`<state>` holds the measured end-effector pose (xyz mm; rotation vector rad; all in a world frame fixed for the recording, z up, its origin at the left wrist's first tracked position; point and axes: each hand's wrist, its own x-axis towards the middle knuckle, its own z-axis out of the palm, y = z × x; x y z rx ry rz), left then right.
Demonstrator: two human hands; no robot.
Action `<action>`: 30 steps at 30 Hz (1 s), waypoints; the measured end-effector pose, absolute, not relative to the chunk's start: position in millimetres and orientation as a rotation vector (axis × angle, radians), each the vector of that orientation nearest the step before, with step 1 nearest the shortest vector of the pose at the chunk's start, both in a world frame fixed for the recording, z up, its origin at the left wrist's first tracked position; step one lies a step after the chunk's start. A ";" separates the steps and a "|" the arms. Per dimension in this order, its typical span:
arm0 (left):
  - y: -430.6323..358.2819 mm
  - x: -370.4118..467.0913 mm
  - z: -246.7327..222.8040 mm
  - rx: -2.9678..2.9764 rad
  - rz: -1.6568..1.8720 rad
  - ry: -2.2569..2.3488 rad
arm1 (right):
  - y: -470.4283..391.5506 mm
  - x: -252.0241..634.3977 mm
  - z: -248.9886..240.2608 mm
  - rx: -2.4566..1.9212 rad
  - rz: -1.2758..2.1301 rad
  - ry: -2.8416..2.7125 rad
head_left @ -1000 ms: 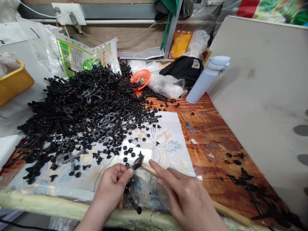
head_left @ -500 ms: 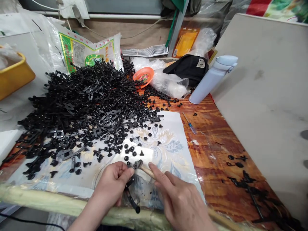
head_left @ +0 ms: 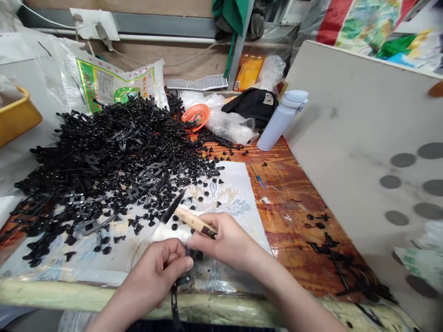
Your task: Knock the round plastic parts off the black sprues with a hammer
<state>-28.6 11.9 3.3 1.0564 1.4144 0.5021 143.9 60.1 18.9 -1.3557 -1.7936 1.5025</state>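
My left hand (head_left: 157, 272) is closed, thumb against fingers, on a black linked strip (head_left: 175, 297) that hangs down past the table's front edge. My right hand (head_left: 224, 240) grips a small hammer (head_left: 190, 219) by its wooden handle. The hammer's black head points up and left, over the cloth. Fingertips of the right hand are close to the upper end of the strip, and I cannot tell whether they touch it. Small black round-headed pegs (head_left: 175, 227) lie just beyond both hands, some hidden behind the hammer and fingers.
A large heap of black linked parts (head_left: 114, 143) covers the left and back. Behind it stand a printed sack (head_left: 104, 83), an orange plate (head_left: 196, 116) and a pale blue bottle (head_left: 282, 120). A screwdriver (head_left: 259, 179) lies right of the patterned cloth (head_left: 238, 207). A grey board (head_left: 339, 138) borders the right side.
The hammer has been raised, its head swinging up and left away from the strip. My right hand has moved up and left. The view has turned slightly to the right.
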 end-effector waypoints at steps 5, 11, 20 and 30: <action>-0.1 -49.1 19.3 0.988 0.603 1.296 | 55.1 139.1 20.7 -1.164 2.036 -1.438; -21.8 -39.2 10.9 0.688 0.924 1.085 | 42.2 143.9 27.2 -1.242 1.842 -1.248; -4.4 -9.6 0.9 0.442 0.936 1.341 | 31.3 177.9 10.1 -1.572 1.173 -1.646; 16.4 -6.5 -9.6 0.359 0.849 1.433 | 13.1 205.7 -20.4 -1.977 0.160 -2.075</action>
